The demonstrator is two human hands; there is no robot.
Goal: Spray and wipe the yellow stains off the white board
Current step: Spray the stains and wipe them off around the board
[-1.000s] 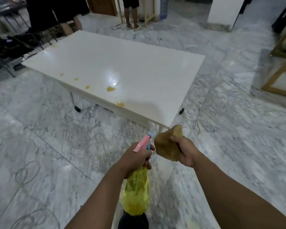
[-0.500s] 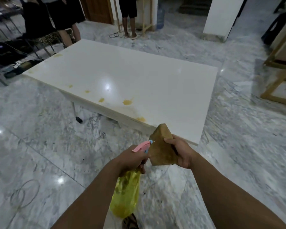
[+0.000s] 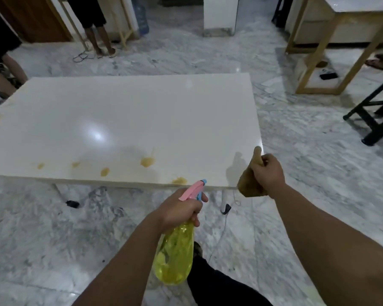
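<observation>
Spray bottle (image 3: 175,255), cloth (image 3: 249,184) at white board (image 3: 142,115) near edge.

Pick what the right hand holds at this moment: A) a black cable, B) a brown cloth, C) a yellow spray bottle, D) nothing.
B: the right hand grips a bunched brown cloth at the board's near corner, while the left hand holds the spray bottle.
</observation>
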